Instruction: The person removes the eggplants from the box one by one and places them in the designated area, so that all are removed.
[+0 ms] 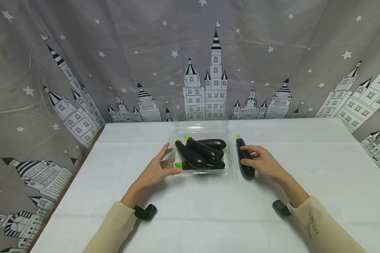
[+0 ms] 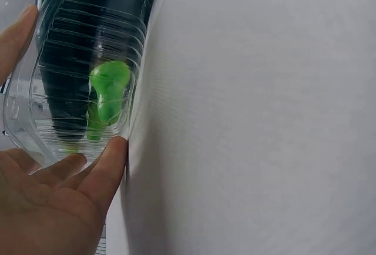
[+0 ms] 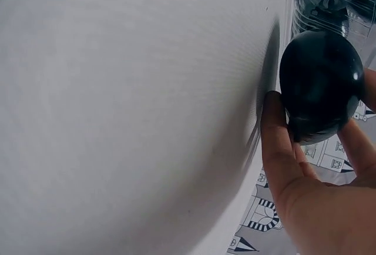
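A clear plastic container (image 1: 231, 154) with a hinged lid stands near the table's middle, holding several dark eggplants (image 1: 190, 156) with bright green stems. At its left end is my left hand (image 1: 156, 168), fingers spread. In the left wrist view, its fingertips (image 2: 114, 149) rest against the ribbed end wall (image 2: 64, 143). Just right of the container, one more eggplant (image 1: 247, 170) lies lengthwise, stem pointing away. My right hand (image 1: 261, 161) grips it from the right, thumb and fingers on its sides. The right wrist view shows its rounded dark end (image 3: 323, 81) between them.
The container's raised transparent lid (image 1: 201, 110) leans up at the back. A white cloth covers the table (image 1: 190, 218). Behind hangs a grey curtain (image 1: 130, 49) printed with castles and stars. Dark wrist-worn devices (image 1: 145, 212) show at both sleeves.
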`<state>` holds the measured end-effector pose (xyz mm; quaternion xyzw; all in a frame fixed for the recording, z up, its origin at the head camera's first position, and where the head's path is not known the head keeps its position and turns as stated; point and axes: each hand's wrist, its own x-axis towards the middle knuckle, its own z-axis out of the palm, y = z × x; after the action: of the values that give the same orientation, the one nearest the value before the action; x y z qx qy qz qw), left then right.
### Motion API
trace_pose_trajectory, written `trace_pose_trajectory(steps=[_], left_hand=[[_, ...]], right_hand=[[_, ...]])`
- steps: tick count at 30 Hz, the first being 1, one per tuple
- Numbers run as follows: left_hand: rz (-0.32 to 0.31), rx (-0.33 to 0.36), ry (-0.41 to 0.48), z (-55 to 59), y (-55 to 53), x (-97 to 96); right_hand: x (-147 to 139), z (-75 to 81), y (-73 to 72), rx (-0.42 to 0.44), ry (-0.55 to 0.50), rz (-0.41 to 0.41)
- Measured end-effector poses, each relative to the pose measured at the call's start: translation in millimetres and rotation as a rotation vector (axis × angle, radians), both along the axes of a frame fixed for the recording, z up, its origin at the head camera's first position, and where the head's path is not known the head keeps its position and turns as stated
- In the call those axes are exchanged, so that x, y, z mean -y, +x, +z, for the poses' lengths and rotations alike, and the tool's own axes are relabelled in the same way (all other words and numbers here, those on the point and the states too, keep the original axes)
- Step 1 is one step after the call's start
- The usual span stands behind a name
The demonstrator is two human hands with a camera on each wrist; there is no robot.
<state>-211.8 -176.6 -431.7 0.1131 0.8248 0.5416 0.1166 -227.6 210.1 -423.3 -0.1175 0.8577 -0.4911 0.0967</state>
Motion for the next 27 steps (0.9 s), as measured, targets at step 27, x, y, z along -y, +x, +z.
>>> trace_pose_trajectory(steps=[27], left_hand=[[0.014,0.009,-0.007,0.0,0.5,-0.5]], right_hand=[[-3.3,-1.0,1.8,0.015,-0.047,0.039]])
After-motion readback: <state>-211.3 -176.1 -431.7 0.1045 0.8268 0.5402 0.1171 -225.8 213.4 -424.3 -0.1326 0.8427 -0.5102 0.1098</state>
